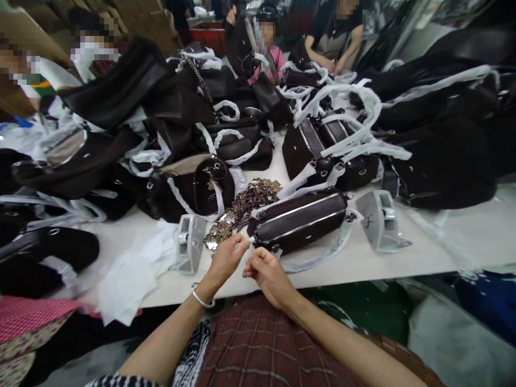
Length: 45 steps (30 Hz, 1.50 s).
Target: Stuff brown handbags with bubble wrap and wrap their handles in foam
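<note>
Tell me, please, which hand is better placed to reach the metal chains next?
Probably the left hand: it is close beside the metal chains, while the right hand is farther away, near the dark handbag.

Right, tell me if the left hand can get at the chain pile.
Probably yes: the left hand is right beside the chain pile, with nothing visible standing between them. Its fingers seem to pinch white wrapping at the end of the dark bag, though, so they would likely need freeing first.
</note>
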Tool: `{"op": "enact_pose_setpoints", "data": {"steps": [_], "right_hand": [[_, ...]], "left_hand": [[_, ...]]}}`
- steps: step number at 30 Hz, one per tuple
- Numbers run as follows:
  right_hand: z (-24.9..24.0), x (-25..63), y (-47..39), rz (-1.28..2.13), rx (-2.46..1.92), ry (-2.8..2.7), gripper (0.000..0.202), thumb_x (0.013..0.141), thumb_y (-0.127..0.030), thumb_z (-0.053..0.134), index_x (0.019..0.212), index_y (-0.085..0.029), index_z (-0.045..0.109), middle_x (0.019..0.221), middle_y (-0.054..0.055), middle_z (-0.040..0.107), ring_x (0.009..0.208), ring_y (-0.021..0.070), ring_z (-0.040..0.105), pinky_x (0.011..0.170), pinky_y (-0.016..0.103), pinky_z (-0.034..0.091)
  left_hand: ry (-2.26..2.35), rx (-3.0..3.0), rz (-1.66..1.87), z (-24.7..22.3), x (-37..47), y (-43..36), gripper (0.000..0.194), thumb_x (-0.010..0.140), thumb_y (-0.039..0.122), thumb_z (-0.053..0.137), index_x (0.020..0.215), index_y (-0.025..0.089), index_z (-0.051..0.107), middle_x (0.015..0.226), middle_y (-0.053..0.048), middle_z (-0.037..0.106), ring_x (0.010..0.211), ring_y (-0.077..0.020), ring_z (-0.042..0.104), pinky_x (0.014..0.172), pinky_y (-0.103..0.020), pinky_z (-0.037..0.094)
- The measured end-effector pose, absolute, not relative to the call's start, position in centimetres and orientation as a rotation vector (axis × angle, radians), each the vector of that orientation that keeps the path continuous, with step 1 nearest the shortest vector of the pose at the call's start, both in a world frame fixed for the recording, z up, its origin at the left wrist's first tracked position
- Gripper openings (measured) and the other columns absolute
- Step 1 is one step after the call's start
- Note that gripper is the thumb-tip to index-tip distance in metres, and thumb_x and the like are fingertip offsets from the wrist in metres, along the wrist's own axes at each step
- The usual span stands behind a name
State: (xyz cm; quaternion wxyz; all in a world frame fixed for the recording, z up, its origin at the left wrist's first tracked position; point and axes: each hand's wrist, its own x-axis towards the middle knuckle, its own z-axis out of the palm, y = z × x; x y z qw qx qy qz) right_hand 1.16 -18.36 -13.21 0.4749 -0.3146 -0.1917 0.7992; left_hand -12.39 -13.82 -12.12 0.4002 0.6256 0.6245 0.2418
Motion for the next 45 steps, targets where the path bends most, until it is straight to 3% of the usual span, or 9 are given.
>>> {"op": "enact_pose_setpoints", "data": {"steps": [16,22,32,37,41,45], "right_hand": [[-15.8,-1.3,-17.4,1.607,-0.963,-0.18,0.028,0.077,-0.04,0.078,0.076,-0.018,0.061,0.068,-0.003,0.06,0.063,0.0094,0.053,0.067,0.025,0.045],[-16.9,2.6,-14.5,1.779,-0.924,-0.354,0.029,0.073,-0.04,0.081,0.075,-0.017,0.063,0.065,-0.002,0.061,0.06,0.0098,0.054,0.063,0.025,0.045],[-16.7,3.6,-12.9,1.838,-1.072,-0.425,0.034,0.071,-0.041,0.082,0.068,-0.016,0.06,0.055,-0.005,0.052,0.051,0.008,0.045,0.054,0.025,0.041],[-16.2,3.7,-13.3,1.871,-1.143,-0.391,0.036,0.067,-0.043,0.084,0.069,-0.014,0.062,0.056,-0.004,0.056,0.051,0.0077,0.048,0.054,0.023,0.042],[-16.0,4.1,-13.8,1.994,-1.096,-0.391,0.038,0.062,-0.039,0.087,0.082,-0.012,0.067,0.075,0.004,0.07,0.064,0.0109,0.061,0.069,0.027,0.051],[-17.2,3.3,-13.8,1.854,-1.237,-0.47,0.037,0.059,-0.033,0.086,0.082,-0.011,0.069,0.076,0.006,0.071,0.064,0.0131,0.063,0.069,0.029,0.051]], "left_hand": [[1.388,1.505,0.58,-11.4,-12.9,-13.1,0.031,0.09,0.037,0.052,0.067,0.017,0.052,0.064,0.004,0.05,0.063,-0.0114,0.045,0.06,-0.023,0.034],[1.338,1.317,0.619,-11.1,-11.2,-12.3,0.032,0.091,0.042,0.052,0.07,0.018,0.054,0.056,0.007,0.046,0.05,-0.0091,0.038,0.055,-0.022,0.033],[1.424,1.4,0.629,-11.8,-10.6,-11.9,0.035,0.092,0.045,0.05,0.069,0.018,0.053,0.062,0.004,0.05,0.056,-0.0101,0.042,0.054,-0.022,0.033],[1.427,1.196,0.615,-12.8,-11.1,-12.0,0.034,0.089,0.048,0.051,0.073,0.018,0.053,0.055,0.007,0.041,0.047,-0.0085,0.033,0.046,-0.021,0.027],[1.387,0.994,0.622,-13.1,-11.2,-11.6,0.033,0.084,0.049,0.055,0.074,0.018,0.054,0.054,0.008,0.036,0.043,-0.0058,0.026,0.041,-0.019,0.019],[1.257,0.686,0.563,-12.8,-11.2,-11.5,0.036,0.074,0.051,0.065,0.07,0.018,0.051,0.048,0.012,0.027,0.038,-0.0032,0.015,0.038,-0.019,0.008]]}}
